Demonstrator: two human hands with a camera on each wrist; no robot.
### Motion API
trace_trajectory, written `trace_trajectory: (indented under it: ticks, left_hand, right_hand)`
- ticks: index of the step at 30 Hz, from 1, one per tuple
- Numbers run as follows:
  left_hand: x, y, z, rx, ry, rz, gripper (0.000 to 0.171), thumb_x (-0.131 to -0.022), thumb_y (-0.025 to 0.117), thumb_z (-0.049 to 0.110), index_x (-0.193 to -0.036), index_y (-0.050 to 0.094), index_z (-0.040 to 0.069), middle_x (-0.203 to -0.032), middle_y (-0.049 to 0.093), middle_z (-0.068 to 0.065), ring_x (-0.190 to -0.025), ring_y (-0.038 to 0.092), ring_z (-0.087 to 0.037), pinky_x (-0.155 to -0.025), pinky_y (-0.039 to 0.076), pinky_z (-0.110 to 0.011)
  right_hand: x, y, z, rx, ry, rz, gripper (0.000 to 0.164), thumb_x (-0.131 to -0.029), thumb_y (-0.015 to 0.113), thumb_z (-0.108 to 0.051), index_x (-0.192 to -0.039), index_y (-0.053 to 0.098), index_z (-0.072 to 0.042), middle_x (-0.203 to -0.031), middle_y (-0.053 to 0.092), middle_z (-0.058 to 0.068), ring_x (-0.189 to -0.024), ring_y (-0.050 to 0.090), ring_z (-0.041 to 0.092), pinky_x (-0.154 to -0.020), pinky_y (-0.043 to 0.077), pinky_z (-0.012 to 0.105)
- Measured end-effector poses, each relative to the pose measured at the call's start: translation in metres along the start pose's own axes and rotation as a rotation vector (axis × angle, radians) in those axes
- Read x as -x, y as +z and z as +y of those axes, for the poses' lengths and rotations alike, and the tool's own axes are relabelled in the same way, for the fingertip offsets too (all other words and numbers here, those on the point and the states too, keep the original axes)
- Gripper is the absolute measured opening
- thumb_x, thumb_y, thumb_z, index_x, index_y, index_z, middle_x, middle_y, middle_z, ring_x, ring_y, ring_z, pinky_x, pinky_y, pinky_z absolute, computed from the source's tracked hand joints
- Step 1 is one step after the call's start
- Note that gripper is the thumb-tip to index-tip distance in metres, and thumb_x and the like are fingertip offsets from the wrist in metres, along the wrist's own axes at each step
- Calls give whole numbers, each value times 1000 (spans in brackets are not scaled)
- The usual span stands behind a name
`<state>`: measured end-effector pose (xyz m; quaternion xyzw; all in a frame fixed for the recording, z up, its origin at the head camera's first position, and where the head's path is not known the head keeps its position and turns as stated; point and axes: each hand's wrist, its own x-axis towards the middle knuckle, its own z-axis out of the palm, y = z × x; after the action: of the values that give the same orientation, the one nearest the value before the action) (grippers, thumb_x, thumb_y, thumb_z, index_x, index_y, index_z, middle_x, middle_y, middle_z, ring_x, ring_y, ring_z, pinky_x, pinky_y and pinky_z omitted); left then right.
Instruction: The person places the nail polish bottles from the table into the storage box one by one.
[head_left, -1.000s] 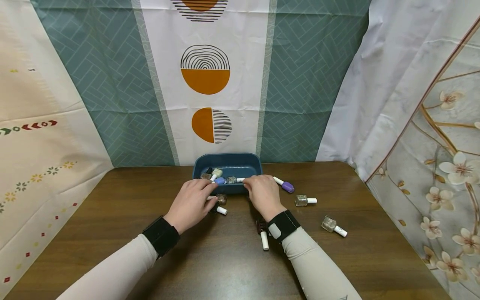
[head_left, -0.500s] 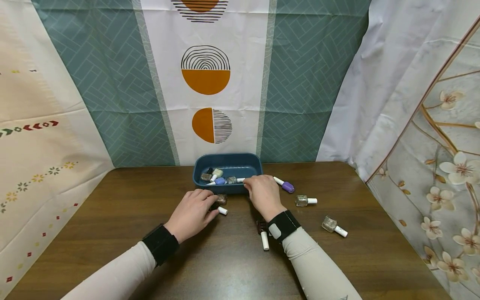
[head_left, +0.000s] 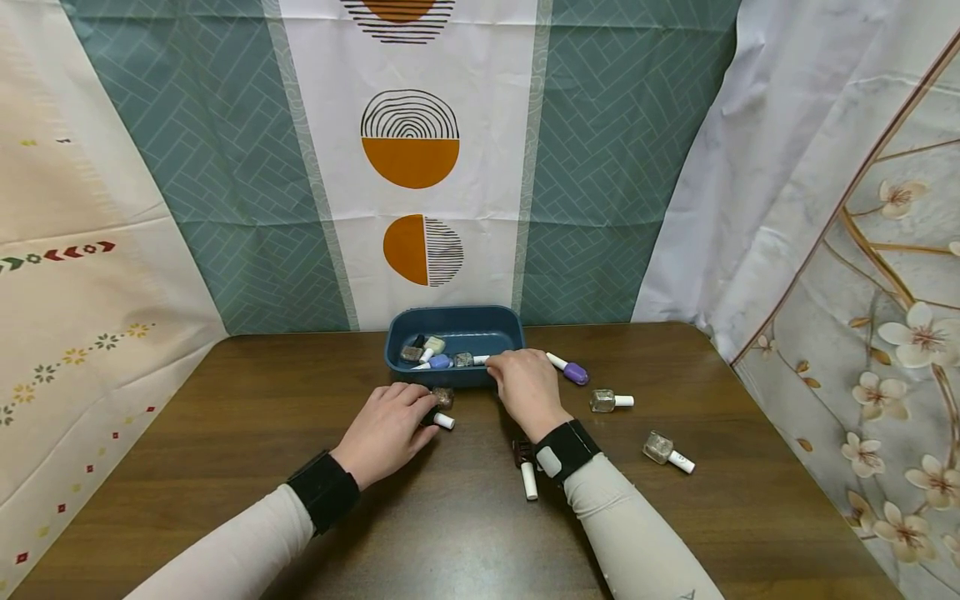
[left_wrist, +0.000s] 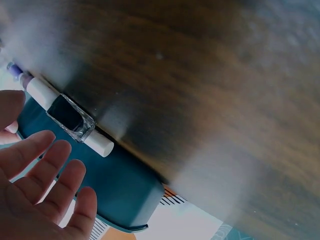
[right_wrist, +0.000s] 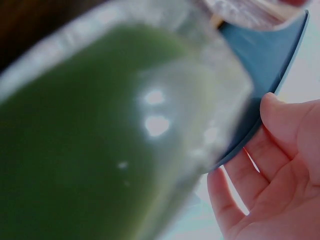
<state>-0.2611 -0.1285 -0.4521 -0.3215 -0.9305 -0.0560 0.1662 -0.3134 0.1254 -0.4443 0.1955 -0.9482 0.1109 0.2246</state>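
Note:
My right hand (head_left: 527, 390) grips the near right rim of a blue plastic bin (head_left: 465, 377), thumb on one side and fingers on the other, as the right wrist view shows. My left hand (head_left: 386, 429) is just in front of the bin's left part, its fingers loosely bent and holding nothing. By those fingertips lies a dark nail polish bottle with a white cap (left_wrist: 67, 114). A brown glitter nail polish bottle (head_left: 444, 397) lies just behind it, partly hidden by the hand. Inside the bin are several bottles, among them a blue one (head_left: 440, 362) and a pale one (head_left: 434, 344).
On the wooden table (head_left: 300, 375), a purple bottle (head_left: 576, 373) and two clear glitter bottles (head_left: 602, 401) (head_left: 658, 447) lie to the right. A dark red bottle (head_left: 522, 452) lies by the right wrist. A green bottle (right_wrist: 100, 130) looms close in the right wrist view. Fabric hangs behind.
My left hand has drawn back from the bin's near left edge toward the front, down to the bottles before it. The right hand keeps its hold on the rim.

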Motion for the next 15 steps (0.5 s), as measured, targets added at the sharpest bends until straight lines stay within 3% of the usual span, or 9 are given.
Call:
trace_trajectory:
  ticks: [15]
  left_hand:
    - [0, 2, -3, -27, 4, -45, 49, -98, 88, 32, -137, 75, 7, -127, 72, -11, -120, 65, -34, -104, 51, -55]
  right_hand:
    - [0, -2, -1, 3, 1, -9, 12, -106, 77, -18, -114, 87, -17, -102, 82, 1, -99, 77, 24, -107, 54, 48]
